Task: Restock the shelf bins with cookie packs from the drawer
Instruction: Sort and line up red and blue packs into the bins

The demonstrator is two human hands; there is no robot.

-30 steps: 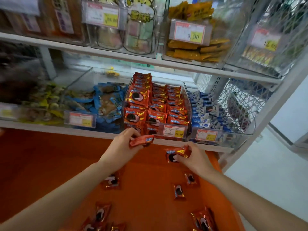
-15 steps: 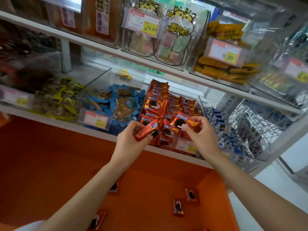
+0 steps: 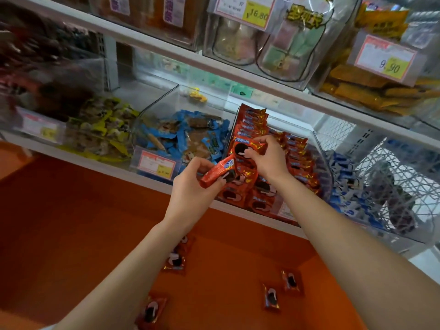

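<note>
While the right hand pinches a red cookie pack just above the clear bin's rows and the left hand clamps a second pack beside it, each is best lowered upright into the row beneath the fingertips, not dropped.

Your right hand now reaches into the clear bin, its cookie pack against the stacked packs at its left side, up from the orange drawer. Your left hand lifts its second pack from the drawer's far edge to just below the right.
</note>
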